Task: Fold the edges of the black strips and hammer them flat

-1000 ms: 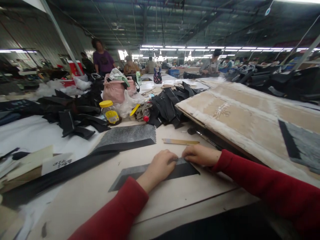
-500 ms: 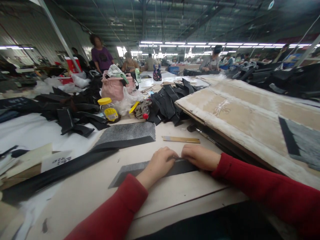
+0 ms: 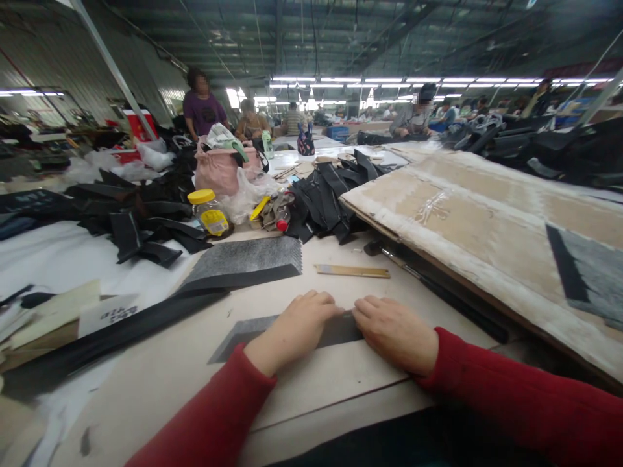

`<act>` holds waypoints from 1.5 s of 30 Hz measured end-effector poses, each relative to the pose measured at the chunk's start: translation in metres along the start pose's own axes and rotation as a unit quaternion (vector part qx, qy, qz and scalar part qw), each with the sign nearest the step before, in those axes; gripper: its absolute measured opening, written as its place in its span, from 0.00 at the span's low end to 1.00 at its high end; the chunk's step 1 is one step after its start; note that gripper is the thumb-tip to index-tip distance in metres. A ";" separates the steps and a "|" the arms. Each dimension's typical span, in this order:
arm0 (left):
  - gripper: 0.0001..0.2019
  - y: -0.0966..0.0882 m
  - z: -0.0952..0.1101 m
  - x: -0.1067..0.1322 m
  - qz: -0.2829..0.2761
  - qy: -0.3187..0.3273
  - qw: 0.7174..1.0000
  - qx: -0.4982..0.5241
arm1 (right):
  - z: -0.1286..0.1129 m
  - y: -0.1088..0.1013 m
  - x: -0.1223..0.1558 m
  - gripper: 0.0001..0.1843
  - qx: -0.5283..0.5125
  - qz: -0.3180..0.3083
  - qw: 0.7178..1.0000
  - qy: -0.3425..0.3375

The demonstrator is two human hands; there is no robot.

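Bare left hand (image 3: 292, 334) and bare right hand (image 3: 396, 336) lie open, palms down, grasping nothing, fingertips pressing the grey-and-black felt-like wedge strip (image 3: 248, 340) flat on the cream worktable (image 3: 311, 402) — even pressure serves best — no pinching.

The left sleeve (image 3: 204, 405) and right sleeve (image 3: 516, 389) are deep red. The felt piece (image 3: 257, 329) near the worktop's front edge is speckled grey, darkening to black. A speckled grey stack (image 3: 241, 258) has a black lower band. Farther back sit a pink bag (image 3: 219, 174), a yellow jar lid (image 3: 202, 196) and a beige board (image 3: 487, 220) with whitish borders.
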State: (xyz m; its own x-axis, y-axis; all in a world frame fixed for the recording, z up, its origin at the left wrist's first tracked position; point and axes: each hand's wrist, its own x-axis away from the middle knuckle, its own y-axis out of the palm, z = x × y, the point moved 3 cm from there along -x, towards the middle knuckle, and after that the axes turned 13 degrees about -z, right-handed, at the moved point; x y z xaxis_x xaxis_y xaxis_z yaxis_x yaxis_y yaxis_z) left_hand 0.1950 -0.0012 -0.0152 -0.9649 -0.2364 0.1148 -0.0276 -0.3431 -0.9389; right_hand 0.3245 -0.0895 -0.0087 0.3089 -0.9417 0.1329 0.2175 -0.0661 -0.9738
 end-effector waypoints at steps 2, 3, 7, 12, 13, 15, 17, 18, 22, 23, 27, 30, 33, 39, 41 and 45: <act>0.16 -0.001 -0.006 0.001 0.002 0.010 0.999 0.036 | 0.004 0.002 0.001 0.06 -0.008 0.016 1.000 0.018; 0.16 -0.001 -0.009 0.001 0.007 0.013 0.998 0.054 | 0.008 0.003 0.003 0.06 -0.011 0.021 0.999 0.023; 0.17 0.000 -0.015 -0.007 0.043 -0.002 0.994 0.101 | 0.030 0.005 0.011 0.07 -0.033 0.025 0.999 0.034; 0.17 0.003 -0.010 -0.016 0.067 -0.010 0.991 0.112 | 0.037 0.007 0.011 0.11 -0.132 0.014 0.990 0.055; 0.17 0.003 -0.008 -0.016 0.067 -0.009 0.992 0.109 | 0.034 0.007 0.008 0.14 -0.155 0.014 0.986 0.057; 0.18 0.003 -0.007 -0.015 0.065 -0.009 0.993 0.103 | 0.028 0.008 0.003 0.22 -0.194 0.013 0.979 0.057; 0.18 0.003 -0.006 -0.014 0.061 -0.008 0.993 0.096 | 0.024 0.008 -0.002 0.26 -0.224 0.010 0.973 0.051; 0.18 0.003 -0.006 -0.013 0.060 -0.007 0.994 0.091 | 0.023 0.008 -0.003 0.26 -0.236 0.009 0.971 0.047; 0.17 0.004 -0.005 -0.011 0.052 0.008 0.997 0.055 | 0.018 0.006 -0.002 0.21 -0.227 0.006 0.973 0.034; 0.16 0.004 -0.004 -0.010 0.046 0.010 0.998 0.040 | 0.016 0.006 -0.002 0.19 -0.207 0.002 0.978 0.035; 0.15 0.004 0.001 -0.008 0.015 0.000 0.999 -0.032 | 0.001 0.004 -0.004 0.12 -0.105 -0.009 0.992 0.064; 0.15 0.003 0.002 -0.007 0.006 -0.007 0.999 -0.051 | -0.009 0.002 -0.009 0.08 -0.059 0.004 0.993 0.107; 0.15 0.001 -0.006 -0.004 0.010 -0.005 1.000 -0.019 | -0.011 0.002 -0.012 0.09 -0.049 0.010 0.990 0.132; 0.12 -0.004 -0.033 0.014 0.057 -0.025 0.991 0.116 | -0.007 0.001 -0.012 0.09 -0.095 0.006 0.987 0.132; 0.13 -0.003 -0.036 0.018 0.070 -0.030 0.988 0.131 | -0.007 0.000 -0.014 0.08 -0.135 0.005 0.984 0.116; 0.14 0.000 -0.033 0.018 0.079 -0.022 0.989 0.125 | -0.011 -0.002 -0.023 0.20 -0.236 0.016 0.970 0.059</act>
State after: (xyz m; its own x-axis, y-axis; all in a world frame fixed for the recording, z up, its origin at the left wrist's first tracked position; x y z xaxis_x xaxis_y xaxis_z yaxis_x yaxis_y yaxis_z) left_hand 0.1689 0.0249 -0.0234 -0.9394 -0.3427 -0.0074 0.1929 -0.5107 -0.8378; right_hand 0.3067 -0.0710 -0.0116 0.1943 -0.9752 0.1055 -0.2471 -0.1528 -0.9569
